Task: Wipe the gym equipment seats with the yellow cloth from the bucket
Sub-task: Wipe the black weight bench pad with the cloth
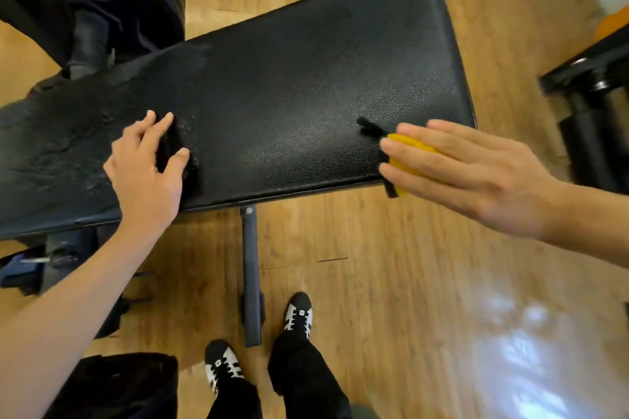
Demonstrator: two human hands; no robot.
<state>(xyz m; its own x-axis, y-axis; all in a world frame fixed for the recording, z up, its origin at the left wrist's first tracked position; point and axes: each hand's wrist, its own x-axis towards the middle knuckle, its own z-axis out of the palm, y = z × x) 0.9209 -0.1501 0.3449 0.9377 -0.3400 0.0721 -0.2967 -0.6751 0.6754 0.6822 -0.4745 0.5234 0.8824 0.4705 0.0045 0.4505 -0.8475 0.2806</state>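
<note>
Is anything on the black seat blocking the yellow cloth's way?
The right hand presses the yellow cloth at the right end of the black seat. The pad beside it is bare, but farther left the left hand rests on the seat, right in the likely wiping path.

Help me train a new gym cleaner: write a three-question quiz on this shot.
1. True or false: the right hand lies flat, fingers straight, on the cloth, which is on the pad.
2. What is the left hand doing? A) gripping the cloth; B) resting on the pad; C) hanging at the person's side.
3. Fill in: the cloth is near the pad's ___ end (the person's left or right).

Key: 1 true; 2 B; 3 right.
</note>
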